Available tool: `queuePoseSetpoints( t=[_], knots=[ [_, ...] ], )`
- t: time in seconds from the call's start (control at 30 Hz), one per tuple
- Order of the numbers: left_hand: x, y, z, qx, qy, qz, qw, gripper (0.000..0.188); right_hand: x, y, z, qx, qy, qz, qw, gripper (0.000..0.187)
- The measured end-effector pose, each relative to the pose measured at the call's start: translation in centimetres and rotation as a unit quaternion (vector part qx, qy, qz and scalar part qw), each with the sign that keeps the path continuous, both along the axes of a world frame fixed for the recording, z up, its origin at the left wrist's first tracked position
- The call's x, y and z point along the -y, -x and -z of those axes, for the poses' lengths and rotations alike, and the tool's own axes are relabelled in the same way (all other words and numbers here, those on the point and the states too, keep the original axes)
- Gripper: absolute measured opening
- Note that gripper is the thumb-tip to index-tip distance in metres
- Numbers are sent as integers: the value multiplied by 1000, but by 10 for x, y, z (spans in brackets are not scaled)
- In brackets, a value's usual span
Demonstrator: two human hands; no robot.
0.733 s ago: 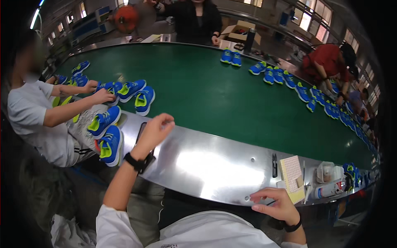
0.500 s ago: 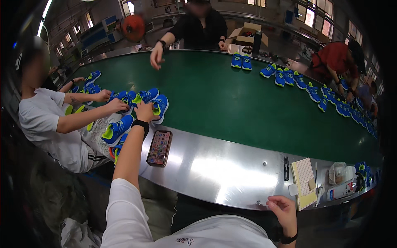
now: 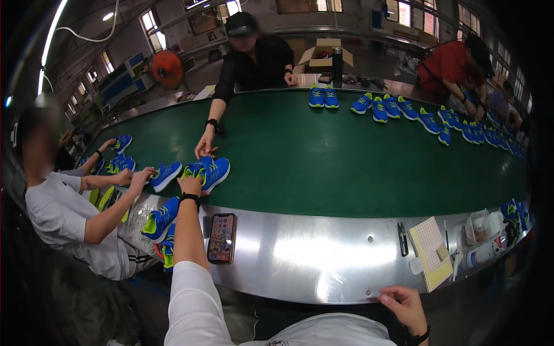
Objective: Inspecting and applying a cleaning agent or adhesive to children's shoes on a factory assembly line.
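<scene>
My left hand (image 3: 190,185) reaches out to the far left and grips a pair of blue sneakers with lime-green linings at their collars. The nearer sneaker (image 3: 216,174) points up and right on the belt. Its mate (image 3: 199,165) lies beside it, partly covered by my fingers and the first shoe. A co-worker's hand (image 3: 205,144) hangs just beyond the pair; whether it touches them I cannot tell. My right hand (image 3: 405,305) hovers by the metal edge, loosely curled, its fingers apart and nothing in them.
A phone (image 3: 222,238) lies on the metal ledge (image 3: 323,254), with black thread snips (image 3: 402,239) and a paper pad (image 3: 430,254) farther right. More sneakers (image 3: 161,222) sit left of my forearm. Others line the green belt's (image 3: 277,150) far right. Co-workers flank the belt.
The view has tilted up. My left hand has shifted the pair farther onto the belt. The co-worker opposite has lowered a hand toward it. The left neighbour now handles one separate sneaker.
</scene>
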State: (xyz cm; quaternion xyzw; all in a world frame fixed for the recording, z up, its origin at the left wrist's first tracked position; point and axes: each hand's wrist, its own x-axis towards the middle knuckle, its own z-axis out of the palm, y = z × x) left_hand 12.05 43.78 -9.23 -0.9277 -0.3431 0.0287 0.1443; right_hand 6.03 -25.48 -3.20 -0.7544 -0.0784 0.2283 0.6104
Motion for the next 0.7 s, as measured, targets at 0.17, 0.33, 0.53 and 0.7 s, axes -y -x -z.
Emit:
queuePoseSetpoints(
  t=[0.17, 0.33, 0.53, 0.7],
  knots=[
    [81, -16, -68, 101, 89, 92, 987, 64, -20, -3, -5, 34, 24, -39, 998, 19],
    [236, 28, -129, 184, 289, 225, 912, 48, -48, -25, 14, 7, -45, -102, 994, 36],
    [384, 107, -89, 310, 526, 274, 743, 40, -63, -36, 29, 260, 42, -24, 964, 60],
    [430, 145, -13, 268, 718, 58, 640, 59, -56, -34, 36, 144, 62, -56, 986, 57]
  ],
)
